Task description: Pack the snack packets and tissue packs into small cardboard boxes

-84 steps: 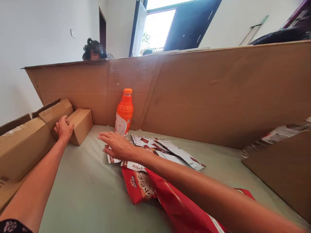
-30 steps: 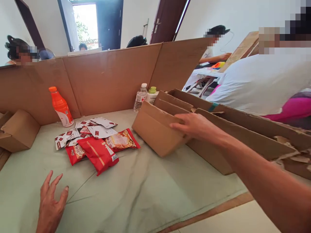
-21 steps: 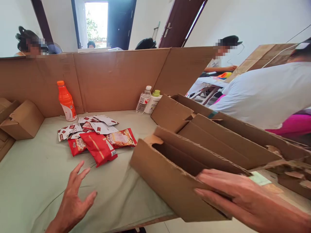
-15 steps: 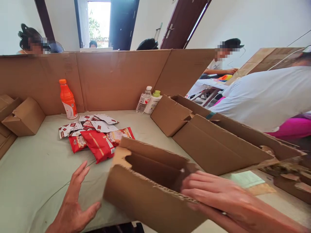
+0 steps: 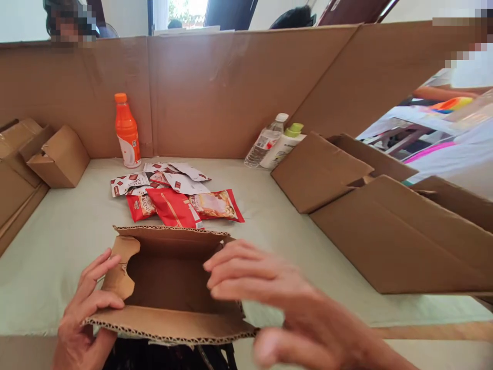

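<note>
An open-topped cardboard box (image 5: 173, 324) stands at the near edge of the table, its dark inside facing up. My left hand (image 5: 84, 313) grips its left front corner, with the fingers along the left end and the thumb at the front wall. Over the right end hovers my right hand (image 5: 269, 288), slightly blurred, its thumb well apart from the fingers and nothing held. Just beyond the box lies a pile of snack packets: a red packet (image 5: 173, 205) in front, a red and yellow packet (image 5: 217, 204) beside it, and white packets (image 5: 185, 183) behind.
An orange bottle (image 5: 127, 133) stands at the back left. A clear water bottle (image 5: 265, 141) and a white bottle with a green cap (image 5: 283, 146) lean at the back right. Cardboard boxes (image 5: 354, 234) line the right side, more boxes (image 5: 63, 159) the left. A cardboard wall (image 5: 215, 92) closes the back.
The box has moved left and now sits squarely before me. My left hand has gone from open to gripping its left end. My right hand has loosened from its right end.
</note>
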`<act>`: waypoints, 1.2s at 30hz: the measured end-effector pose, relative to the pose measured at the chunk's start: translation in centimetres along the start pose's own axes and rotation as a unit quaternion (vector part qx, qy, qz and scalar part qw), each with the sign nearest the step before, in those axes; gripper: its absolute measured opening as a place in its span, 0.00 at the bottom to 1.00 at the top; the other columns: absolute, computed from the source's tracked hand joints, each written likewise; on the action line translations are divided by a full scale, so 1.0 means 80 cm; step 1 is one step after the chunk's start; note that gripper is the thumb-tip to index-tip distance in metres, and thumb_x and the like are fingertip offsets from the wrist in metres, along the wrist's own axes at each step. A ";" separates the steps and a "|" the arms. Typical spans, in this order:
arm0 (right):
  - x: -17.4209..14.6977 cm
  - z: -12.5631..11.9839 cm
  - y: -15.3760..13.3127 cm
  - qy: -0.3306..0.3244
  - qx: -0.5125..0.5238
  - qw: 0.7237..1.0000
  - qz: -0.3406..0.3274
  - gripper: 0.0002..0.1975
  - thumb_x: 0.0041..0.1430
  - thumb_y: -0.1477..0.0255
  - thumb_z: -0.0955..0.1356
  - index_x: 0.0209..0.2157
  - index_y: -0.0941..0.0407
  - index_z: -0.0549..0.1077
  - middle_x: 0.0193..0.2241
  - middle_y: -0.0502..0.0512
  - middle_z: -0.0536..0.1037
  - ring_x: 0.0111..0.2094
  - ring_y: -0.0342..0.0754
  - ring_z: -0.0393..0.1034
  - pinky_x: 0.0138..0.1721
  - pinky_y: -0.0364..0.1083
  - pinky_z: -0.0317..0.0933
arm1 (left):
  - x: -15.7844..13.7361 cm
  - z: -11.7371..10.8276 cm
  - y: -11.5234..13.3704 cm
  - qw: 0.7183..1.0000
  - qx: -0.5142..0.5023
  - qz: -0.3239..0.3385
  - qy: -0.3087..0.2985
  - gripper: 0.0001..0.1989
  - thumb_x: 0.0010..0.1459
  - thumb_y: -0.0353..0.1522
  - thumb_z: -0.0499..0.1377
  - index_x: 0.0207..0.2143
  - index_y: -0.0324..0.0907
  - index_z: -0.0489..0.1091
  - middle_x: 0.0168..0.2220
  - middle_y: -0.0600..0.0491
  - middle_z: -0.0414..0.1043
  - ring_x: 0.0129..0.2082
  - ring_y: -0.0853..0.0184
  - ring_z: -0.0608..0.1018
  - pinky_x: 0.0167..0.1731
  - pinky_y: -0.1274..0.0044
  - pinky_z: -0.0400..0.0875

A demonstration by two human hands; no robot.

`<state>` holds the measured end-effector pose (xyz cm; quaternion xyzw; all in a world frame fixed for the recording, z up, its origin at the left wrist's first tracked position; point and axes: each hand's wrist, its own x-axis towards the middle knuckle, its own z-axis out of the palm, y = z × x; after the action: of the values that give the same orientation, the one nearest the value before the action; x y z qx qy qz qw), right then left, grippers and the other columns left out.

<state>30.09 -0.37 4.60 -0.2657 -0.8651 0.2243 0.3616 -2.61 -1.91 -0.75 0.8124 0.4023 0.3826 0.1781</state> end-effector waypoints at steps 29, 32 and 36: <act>0.075 0.063 0.202 -0.037 -0.280 0.878 0.387 0.10 0.59 0.78 0.62 0.35 0.57 0.75 0.34 0.61 0.82 0.36 0.53 0.74 0.35 0.46 0.57 | -0.024 0.023 -0.018 0.998 0.012 0.018 0.054 0.11 0.60 0.23 0.53 0.39 0.47 0.67 0.64 0.47 0.65 0.67 0.55 0.65 0.59 0.63 0.69; 0.071 0.051 0.209 0.035 -0.230 0.905 0.356 0.09 0.57 0.76 0.62 0.32 0.56 0.74 0.30 0.57 0.81 0.34 0.51 0.73 0.35 0.46 0.60 | -0.034 0.018 -0.019 0.997 0.053 -0.005 0.061 0.15 0.59 0.23 0.53 0.46 0.48 0.68 0.65 0.47 0.63 0.66 0.57 0.67 0.58 0.66 0.71; 0.071 -0.006 0.209 0.151 -0.150 0.921 0.327 0.10 0.58 0.69 0.61 0.34 0.55 0.73 0.29 0.54 0.79 0.29 0.48 0.72 0.31 0.45 0.64 | -0.042 0.003 -0.014 0.989 0.056 -0.086 0.106 0.19 0.62 0.26 0.55 0.54 0.50 0.67 0.65 0.49 0.64 0.65 0.59 0.68 0.61 0.67 0.69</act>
<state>31.99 15.93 -1.90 -0.6155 -0.6886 0.1548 0.3507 -4.30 -3.84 -3.17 0.7384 0.5083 0.4264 0.1210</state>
